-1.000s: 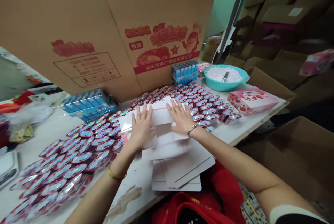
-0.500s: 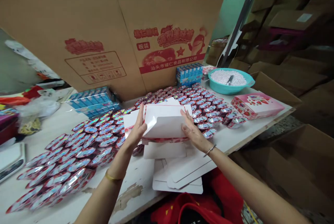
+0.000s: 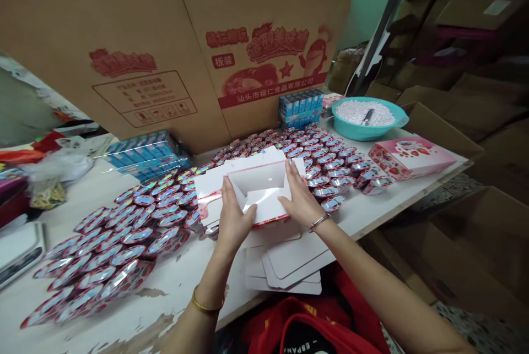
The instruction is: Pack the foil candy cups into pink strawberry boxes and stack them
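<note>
Opened out within the last half second, a white paperboard box with pink-and-red printed edges (image 3: 268,203) is shown with its hollow interior exposed, where a pale panel had been standing across its front. It is clasped from both sides above a white, worn-surfaced table (image 3: 198,271). Its left side is pressed by the left hand (image 3: 236,216), the fingers held together and the thumb set on the front panel. Its right side is gripped by the right hand (image 3: 301,200), the fingers laid along the wall and the thumb placed at the front panel; whether any fingertips are hooked inside cannot be told. A gold-coloured bangle (image 3: 206,305) is worn on the left wrist, a silver-coloured bracelet (image 3: 319,222) on the right.

Flat white cardboard pieces (image 3: 295,255) are stacked nearer the table's edge. Beyond and to both sides, small red packs with shiny oval tops (image 3: 136,237) are ranged in rows. At the right, a pink-and-white strawberry-printed carton (image 3: 413,154) is placed near a round turquoise plastic basin (image 3: 359,133), filled with white pellets (image 3: 351,112). Everything is backed by a large brown corrugated carton (image 3: 165,18) bearing red print.
</note>
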Action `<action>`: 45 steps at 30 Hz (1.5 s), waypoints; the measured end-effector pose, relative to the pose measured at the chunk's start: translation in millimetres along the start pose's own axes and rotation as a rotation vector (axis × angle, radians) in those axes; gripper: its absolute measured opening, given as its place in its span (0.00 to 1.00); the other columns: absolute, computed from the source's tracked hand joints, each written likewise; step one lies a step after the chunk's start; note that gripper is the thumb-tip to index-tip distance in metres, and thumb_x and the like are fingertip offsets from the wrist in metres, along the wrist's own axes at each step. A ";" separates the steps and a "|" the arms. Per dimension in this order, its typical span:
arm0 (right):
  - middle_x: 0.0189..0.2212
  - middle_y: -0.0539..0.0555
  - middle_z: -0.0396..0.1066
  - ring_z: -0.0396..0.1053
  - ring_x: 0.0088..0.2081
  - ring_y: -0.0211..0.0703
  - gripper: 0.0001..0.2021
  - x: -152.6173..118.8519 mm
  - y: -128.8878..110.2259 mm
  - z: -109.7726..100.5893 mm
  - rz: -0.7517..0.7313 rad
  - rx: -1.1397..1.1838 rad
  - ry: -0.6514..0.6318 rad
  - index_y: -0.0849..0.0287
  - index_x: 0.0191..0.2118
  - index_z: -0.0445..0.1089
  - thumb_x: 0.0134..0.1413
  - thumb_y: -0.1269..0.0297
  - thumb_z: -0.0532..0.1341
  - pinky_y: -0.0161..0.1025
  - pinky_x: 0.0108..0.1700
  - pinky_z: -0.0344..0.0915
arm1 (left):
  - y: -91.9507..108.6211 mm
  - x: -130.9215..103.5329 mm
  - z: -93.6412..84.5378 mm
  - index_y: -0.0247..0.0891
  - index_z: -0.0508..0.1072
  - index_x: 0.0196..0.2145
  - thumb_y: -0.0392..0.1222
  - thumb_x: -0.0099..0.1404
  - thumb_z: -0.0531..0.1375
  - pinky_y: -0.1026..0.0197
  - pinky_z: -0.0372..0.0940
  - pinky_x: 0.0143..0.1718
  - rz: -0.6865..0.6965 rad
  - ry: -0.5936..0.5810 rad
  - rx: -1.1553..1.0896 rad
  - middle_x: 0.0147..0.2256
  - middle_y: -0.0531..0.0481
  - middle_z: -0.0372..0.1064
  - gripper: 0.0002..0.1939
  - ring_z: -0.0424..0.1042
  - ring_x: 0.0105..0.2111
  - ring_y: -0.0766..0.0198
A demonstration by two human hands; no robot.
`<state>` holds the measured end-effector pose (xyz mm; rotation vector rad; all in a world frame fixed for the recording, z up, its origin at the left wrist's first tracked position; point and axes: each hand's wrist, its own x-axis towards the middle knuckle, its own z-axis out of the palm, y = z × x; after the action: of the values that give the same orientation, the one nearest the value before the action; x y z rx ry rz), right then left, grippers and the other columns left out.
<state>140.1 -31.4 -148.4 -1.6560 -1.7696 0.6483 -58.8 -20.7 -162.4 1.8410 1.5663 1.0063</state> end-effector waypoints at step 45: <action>0.42 0.65 0.76 0.73 0.44 0.59 0.31 107.5 21.8 -58.7 0.212 -0.448 0.079 0.65 0.59 0.64 0.54 0.51 0.63 0.49 0.45 0.67 | -191.7 -39.2 -148.8 0.34 0.55 0.66 0.46 0.61 0.58 0.38 0.42 0.66 0.118 -0.263 0.845 0.61 0.30 0.61 0.38 0.60 0.62 0.41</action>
<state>195.6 73.8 -112.1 -2.1587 -1.7853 0.2778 -294.2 -32.5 -232.2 2.4959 1.8791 0.0844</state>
